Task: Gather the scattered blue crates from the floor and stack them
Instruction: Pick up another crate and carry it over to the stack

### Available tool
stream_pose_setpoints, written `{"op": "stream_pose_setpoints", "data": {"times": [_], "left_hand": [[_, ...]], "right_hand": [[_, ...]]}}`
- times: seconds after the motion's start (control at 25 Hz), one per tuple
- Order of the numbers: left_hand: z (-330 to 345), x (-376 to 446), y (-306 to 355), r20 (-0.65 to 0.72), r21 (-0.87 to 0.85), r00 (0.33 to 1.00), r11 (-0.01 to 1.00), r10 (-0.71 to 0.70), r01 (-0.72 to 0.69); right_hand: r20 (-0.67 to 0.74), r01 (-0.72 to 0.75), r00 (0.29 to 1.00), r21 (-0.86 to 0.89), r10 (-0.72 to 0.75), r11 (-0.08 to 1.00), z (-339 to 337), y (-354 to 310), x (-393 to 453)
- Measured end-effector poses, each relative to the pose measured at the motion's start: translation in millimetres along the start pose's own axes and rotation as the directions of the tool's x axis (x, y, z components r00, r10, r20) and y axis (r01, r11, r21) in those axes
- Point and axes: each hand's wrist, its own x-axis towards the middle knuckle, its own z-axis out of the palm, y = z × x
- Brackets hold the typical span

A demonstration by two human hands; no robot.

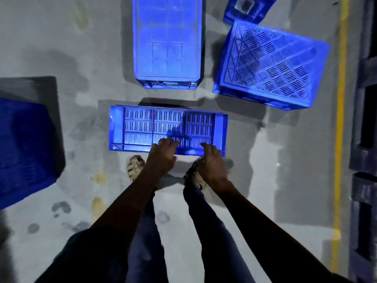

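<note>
- Reaching down with left hand (pixel 163 154) and right hand (pixel 211 160) at near rim of slotted blue crate (pixel 140 127) on floor (pixel 61 37) by feet; fingers curled over rim, grip depth unclear.
- Gripping right of centre: risks tilt, slip, knocking upturned crate (pixel 271 64).

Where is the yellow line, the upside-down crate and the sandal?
yellow line (pixel 340 119), head view, middle of the stripe.
upside-down crate (pixel 271 64), head view, slotted bottom.
sandal (pixel 135 167), head view, woven top.
</note>
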Motion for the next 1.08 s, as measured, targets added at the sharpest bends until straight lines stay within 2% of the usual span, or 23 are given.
{"op": "stream_pose_setpoints", "data": {"times": [0.12,0.2,0.24,0.4,0.6,0.68,0.76,0.84,0.96,1.0,1.08], "left_hand": [[28,30,-23,0.110,0.214,0.990,0.971,0.083,-0.105],[48,45,-34,0.231,0.355,0.971,0.925,0.054,-0.136],[58,49,-38,0.248,0.397,0.968,0.909,0.028,-0.128],[84,60,-48,0.129,0.478,0.991,0.875,0.023,-0.083],[85,70,-58,-0.048,0.580,0.987,0.809,0.156,-0.099],[74,83,-53,-0.101,0.587,0.986,0.808,0.133,-0.049],[61,100,-45,-0.120,0.518,0.992,0.855,0.036,0.031],[48,117,-39,-0.095,0.439,0.995,0.896,-0.028,0.067],[24,144,-38,-0.100,0.350,0.992,0.931,-0.071,0.102],[17,153,-40,-0.089,0.329,0.991,0.936,-0.100,0.124],[7,168,-42,-0.055,0.275,0.988,0.949,-0.144,0.154]], "right_hand": [[-0.064,-0.021,0.998,-0.106,0.014,0.994,37,37,35],[-0.047,-0.020,0.999,-0.210,0.011,0.978,54,56,56],[-0.023,-0.007,1.000,-0.265,0.001,0.964,61,63,63],[0.036,0.098,0.995,-0.392,-0.091,0.915,83,77,88],[-0.112,0.119,0.973,-0.507,-0.202,0.854,82,85,113],[-0.157,0.134,0.957,-0.512,-0.246,0.849,65,79,127],[-0.252,0.107,0.929,-0.521,-0.272,0.847,49,73,143],[-0.409,0.006,0.883,-0.480,-0.230,0.877,37,72,153],[-0.655,-0.157,0.754,-0.248,-0.046,0.956,22,74,154],[-0.684,-0.188,0.729,-0.157,0.030,0.970,23,78,153],[-0.654,-0.234,0.724,0.065,0.219,0.970,29,94,151]]}}
